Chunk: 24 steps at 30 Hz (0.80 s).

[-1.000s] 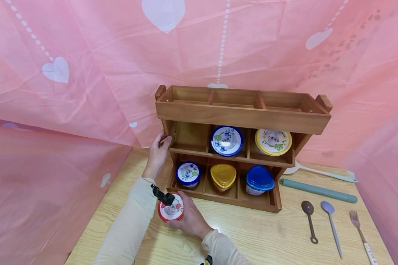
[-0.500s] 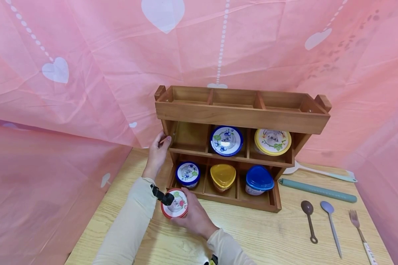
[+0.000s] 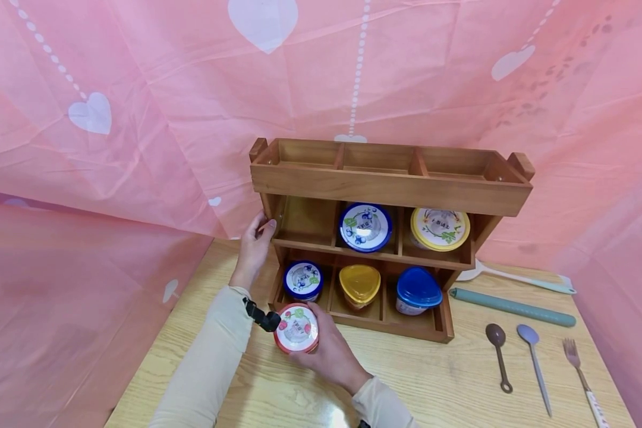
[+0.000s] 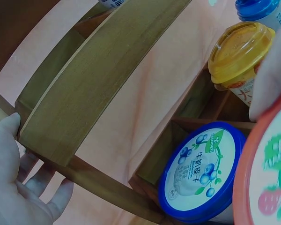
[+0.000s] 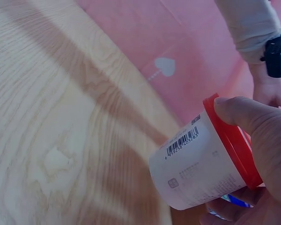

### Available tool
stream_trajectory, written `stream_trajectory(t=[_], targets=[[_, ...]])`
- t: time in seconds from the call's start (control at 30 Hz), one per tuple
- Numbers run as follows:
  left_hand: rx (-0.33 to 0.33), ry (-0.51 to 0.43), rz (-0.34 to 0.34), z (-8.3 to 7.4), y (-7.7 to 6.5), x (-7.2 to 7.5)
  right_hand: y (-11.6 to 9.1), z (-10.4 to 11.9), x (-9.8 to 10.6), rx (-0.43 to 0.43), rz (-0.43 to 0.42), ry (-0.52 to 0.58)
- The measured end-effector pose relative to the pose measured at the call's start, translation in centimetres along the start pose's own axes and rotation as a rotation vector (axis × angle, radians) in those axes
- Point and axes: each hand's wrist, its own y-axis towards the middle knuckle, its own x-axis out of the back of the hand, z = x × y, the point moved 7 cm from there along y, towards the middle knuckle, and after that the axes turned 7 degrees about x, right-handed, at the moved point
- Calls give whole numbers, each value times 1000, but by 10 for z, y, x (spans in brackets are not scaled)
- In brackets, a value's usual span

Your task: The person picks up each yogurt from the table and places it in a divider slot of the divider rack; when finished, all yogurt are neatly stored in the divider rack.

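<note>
My right hand (image 3: 336, 356) grips a white tub with a red lid (image 3: 298, 329) by its rim, in front of the wooden rack's lower left corner. In the right wrist view the tub (image 5: 192, 164) is tilted, its barcode side showing above the table. My left hand (image 3: 252, 252) holds the left side of the wooden rack (image 3: 390, 191), thumb in front and fingers behind the side piece. Close behind the held tub, a small blue-rimmed tub (image 3: 303, 279) sits in the bottom left compartment. In the left wrist view the red lid (image 4: 271, 187) covers part of this lower row.
On the bottom shelf are a yellow-lidded cup (image 3: 360, 284) and a blue-lidded cup (image 3: 419, 288). The middle shelf bears a blue-rimmed tub (image 3: 365, 227) and a yellow-rimmed tub (image 3: 440, 229). Spoons (image 3: 496, 336), a green rod (image 3: 513, 307) and a fork (image 3: 583, 371) lie right.
My right hand has carried the red-lidded tub rightward and slightly up along the rack's front, and its lid pattern has turned. The left hand stays on the rack's side.
</note>
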Motion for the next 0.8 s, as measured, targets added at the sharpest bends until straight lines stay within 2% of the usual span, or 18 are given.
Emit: stream_trajectory(t=[0.27,0.53,0.8], targets=[[1,7,-11,0,0,0,-6,8,25,36,-58,-17],[23,13,-7,1,1,1,-6,23,50,19,-115,-44],[12,21,-8,2,1,0,-5,40,66,20,-157,-23]])
